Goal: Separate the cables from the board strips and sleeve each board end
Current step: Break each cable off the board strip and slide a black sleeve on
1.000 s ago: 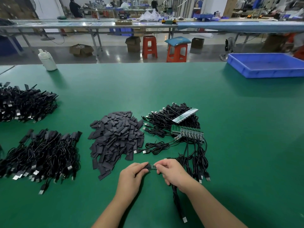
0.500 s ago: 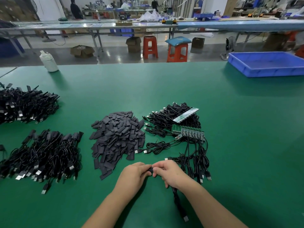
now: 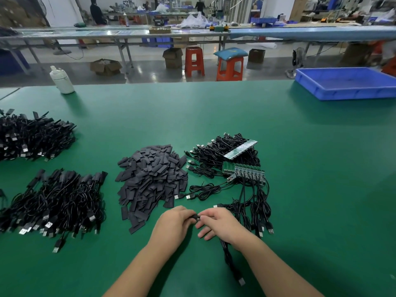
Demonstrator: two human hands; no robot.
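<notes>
My left hand point(image 3: 174, 224) pinches a black sleeve point(image 3: 194, 217) at the front middle of the green table point(image 3: 300, 189). Facing it, my right hand point(image 3: 222, 224) pinches the small board end point(image 3: 199, 216) of a black USB cable point(image 3: 230, 260) that trails toward me. The two fingertips meet and the board end is mostly hidden. Behind lie a heap of loose black sleeves point(image 3: 150, 181) and green board strips point(image 3: 244, 171) with cables attached.
Two piles of sleeved cables lie at the left, one pile point(image 3: 53, 202) nearer and another pile point(image 3: 32, 136) farther back. A blue tray point(image 3: 347, 83) stands at the back right, a white bottle point(image 3: 62, 80) at the back left edge.
My hands have closed together, so the bare board end seen between them a second ago is now nearly covered by the sleeve and fingers.
</notes>
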